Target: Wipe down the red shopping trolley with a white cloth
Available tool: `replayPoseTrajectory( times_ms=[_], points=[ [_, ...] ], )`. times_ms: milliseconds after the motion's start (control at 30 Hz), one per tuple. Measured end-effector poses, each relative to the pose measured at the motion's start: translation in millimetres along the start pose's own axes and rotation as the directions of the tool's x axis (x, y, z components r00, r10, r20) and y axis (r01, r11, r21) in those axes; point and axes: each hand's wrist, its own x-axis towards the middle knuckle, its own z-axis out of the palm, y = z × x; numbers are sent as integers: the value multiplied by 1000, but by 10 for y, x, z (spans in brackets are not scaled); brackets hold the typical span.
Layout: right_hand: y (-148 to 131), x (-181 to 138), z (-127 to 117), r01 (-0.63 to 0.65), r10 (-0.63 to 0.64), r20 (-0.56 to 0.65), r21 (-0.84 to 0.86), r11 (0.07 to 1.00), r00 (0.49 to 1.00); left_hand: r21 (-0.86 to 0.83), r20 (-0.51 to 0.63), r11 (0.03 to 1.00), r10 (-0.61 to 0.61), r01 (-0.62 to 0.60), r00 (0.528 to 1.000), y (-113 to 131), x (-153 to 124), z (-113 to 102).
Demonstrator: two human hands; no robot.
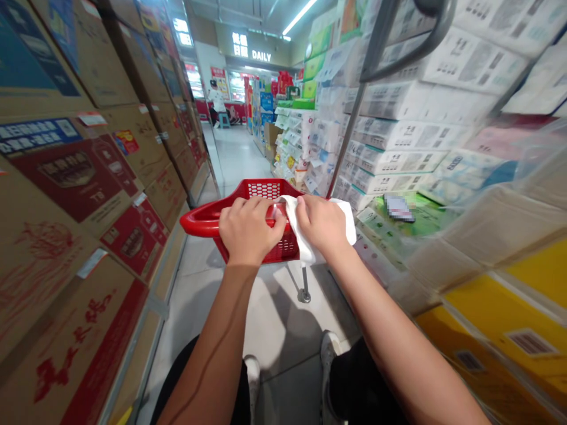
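A red plastic shopping cart point(283, 251) with mesh sides stands in front of me, and its thick red handle point(200, 228) runs crosswise under my hands. My left hand point(250, 227) is wrapped over the handle, its thumb toward the middle. Just to the right, my right hand point(325, 221) presses a white cloth point(305, 245) against the handle, fingers closed on it. One end of the cloth hangs down below the handle, and another sticks out to the right of my hand. The handle beneath the right hand is mostly hidden.
Stacked cardboard cartons point(128, 236) line the left side. White paper packs point(394, 124) and yellow boxes point(514, 330) rise on the right, with a phone-like object point(398, 208) on a green pack. A metal pole point(348, 139) stands right. A person point(217, 100) is far down the aisle.
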Motion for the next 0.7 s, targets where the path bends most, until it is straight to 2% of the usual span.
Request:
replayPoseTrajectory(
  times_ms=[67,200,267,400,433,500,567,600,633,700],
  points=[
    [137,-3,-18,37,-37,7,16,999,999,-44,30,999,-9,11,1000,-113,33,-47],
    [461,-12,26,187,-183,-43,112,976,982,-81,74,996,-37,43,997,-318,114,-117],
    [509,-40,73,233,-222,-77,177,956,972,-96,66,994,-39,46,997,-365,127,-118],
    [302,-124,124,183,-165,-107,184,966,980,-98,-30,992,-87,84,996,-265,79,-57],
    [226,-143,117,168,-149,-111,195,966,983,-98,-43,992,-79,74,996,-204,60,-37],
    [98,-170,86,144,-112,-125,290,946,986,-118,-14,993,14,-15,1000,-65,25,0],
    [33,-178,55,95,-18,-163,479,873,987,-143,30,986,95,-90,995,62,2,28],
    [25,-173,48,56,66,-183,591,805,981,-155,43,982,117,-109,992,110,-5,37],
    [34,-160,50,14,165,-187,701,713,969,-166,49,979,128,-118,991,146,-11,42],
    [93,-115,78,-65,362,-123,883,465,924,-191,59,972,147,-134,987,185,-18,41]
  ],
)
